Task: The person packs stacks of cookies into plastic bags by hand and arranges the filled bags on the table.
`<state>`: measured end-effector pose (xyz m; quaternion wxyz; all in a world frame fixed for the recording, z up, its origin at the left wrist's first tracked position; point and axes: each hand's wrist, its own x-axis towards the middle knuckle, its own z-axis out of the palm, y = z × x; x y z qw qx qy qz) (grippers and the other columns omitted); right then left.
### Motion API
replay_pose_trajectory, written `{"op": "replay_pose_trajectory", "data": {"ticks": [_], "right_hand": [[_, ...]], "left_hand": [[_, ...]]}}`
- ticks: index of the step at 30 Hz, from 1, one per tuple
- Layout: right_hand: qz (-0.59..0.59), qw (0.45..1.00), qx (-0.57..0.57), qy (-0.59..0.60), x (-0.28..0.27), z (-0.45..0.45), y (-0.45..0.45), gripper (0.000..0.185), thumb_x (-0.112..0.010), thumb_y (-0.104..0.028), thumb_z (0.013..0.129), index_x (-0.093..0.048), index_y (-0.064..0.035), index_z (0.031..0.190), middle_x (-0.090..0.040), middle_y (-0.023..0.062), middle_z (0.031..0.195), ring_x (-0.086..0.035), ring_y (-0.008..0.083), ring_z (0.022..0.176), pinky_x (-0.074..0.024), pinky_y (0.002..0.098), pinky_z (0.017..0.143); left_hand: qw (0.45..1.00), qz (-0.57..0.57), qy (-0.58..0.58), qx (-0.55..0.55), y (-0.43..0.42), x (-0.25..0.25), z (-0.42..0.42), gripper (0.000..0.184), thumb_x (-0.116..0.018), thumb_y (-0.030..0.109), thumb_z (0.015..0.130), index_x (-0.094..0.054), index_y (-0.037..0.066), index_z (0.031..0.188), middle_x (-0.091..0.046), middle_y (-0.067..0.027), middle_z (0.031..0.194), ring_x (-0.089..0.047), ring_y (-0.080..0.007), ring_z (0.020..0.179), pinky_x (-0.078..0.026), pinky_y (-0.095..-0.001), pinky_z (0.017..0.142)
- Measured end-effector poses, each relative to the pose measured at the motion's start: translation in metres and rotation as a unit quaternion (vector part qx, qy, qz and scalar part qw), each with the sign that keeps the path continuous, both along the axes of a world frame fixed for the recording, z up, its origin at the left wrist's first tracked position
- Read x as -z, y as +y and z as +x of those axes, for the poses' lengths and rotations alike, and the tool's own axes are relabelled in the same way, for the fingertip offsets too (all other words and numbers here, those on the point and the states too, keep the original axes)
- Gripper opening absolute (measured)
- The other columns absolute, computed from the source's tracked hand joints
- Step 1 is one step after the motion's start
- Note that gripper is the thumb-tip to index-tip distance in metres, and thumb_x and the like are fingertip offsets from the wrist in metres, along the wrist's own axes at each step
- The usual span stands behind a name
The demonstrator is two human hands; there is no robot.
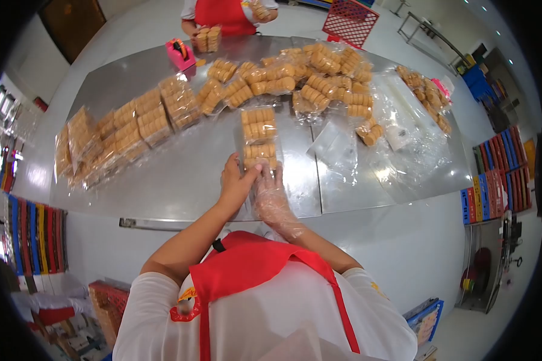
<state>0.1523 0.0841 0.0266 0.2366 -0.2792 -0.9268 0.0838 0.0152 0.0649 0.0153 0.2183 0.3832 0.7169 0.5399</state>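
Note:
A clear plastic bag of round golden cookies (259, 129), stacked in rows, lies on the steel table in front of me. My left hand (237, 180) is bare and grips the near left side of this bag, its thumb across the lower end. On the right side of the same end, my right hand (273, 195) wears a clear plastic glove and has its fingers pressed on the bag. Just beyond it are several smaller packs of cookies (274, 79) in a heap. Filled bags (153, 123) stand in a row to the left.
A pink tape dispenser (180, 55) sits near the far edge of the steel table (193, 159). Empty clear bags (334, 144) and a large plastic bag of loose cookies (424, 90) lie at right. Across the table, a person in a red apron (224, 17) holds cookie packs.

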Motion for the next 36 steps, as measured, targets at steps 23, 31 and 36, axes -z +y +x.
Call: {"op": "replay_pose_trajectory", "data": {"ticks": [23,31,36], "right_hand": [[-0.011,0.997,0.034,0.066,-0.038,-0.053,0.085,0.022,-0.061,-0.01,0.083,-0.063,-0.0052,0.105,-0.063,0.0168,0.099,-0.059,0.0358,0.097,-0.0488,0.0447,0.084],[-0.056,0.993,0.095,0.047,-0.026,-0.078,0.098,0.015,-0.059,-0.02,0.093,-0.063,-0.0058,0.088,-0.066,0.018,0.083,-0.065,0.0371,0.076,-0.0511,0.0474,0.068],[-0.052,0.992,0.119,0.007,-0.022,-0.086,0.099,0.013,-0.059,-0.016,0.089,-0.065,-0.0049,0.088,-0.068,0.0152,0.084,-0.066,0.0338,0.084,-0.0521,0.0454,0.073]], "left_hand": [[0.955,0.012,0.218,0.204,-0.025,-0.03,-0.001,0.029,-0.067,0.011,0.077,-0.051,-0.001,0.098,-0.056,-0.0204,0.095,-0.057,-0.0397,0.087,-0.048,-0.0461,0.075],[0.954,0.094,0.2,0.2,-0.023,-0.014,-0.007,0.012,-0.058,0.003,0.08,-0.051,-0.002,0.087,-0.056,-0.0209,0.089,-0.057,-0.0408,0.084,-0.048,-0.047,0.074],[0.95,0.128,0.193,0.21,-0.023,-0.011,-0.009,0.012,-0.058,0.003,0.08,-0.051,-0.002,0.087,-0.057,-0.0222,0.092,-0.057,-0.0419,0.085,-0.048,-0.0476,0.076]]}}
